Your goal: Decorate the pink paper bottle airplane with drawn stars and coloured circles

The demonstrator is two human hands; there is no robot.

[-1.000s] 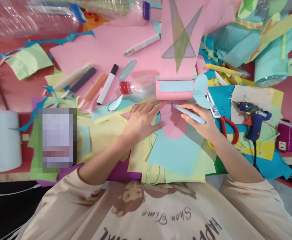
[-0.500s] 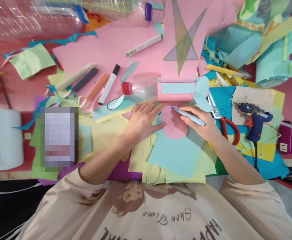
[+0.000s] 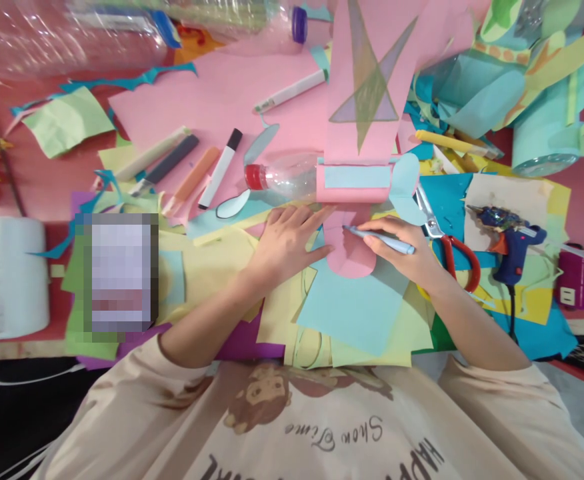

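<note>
Your right hand grips a light-blue marker over the pink paper cutout between your hands; your left hand lies spread at its edge. You're apparently drawing; the next stroke needs it steady.

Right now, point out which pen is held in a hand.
The light blue pen, gripped in the right hand; the others, such as the black-capped white marker, lie unheld.

Matt paper cutout, plastic pen
</note>
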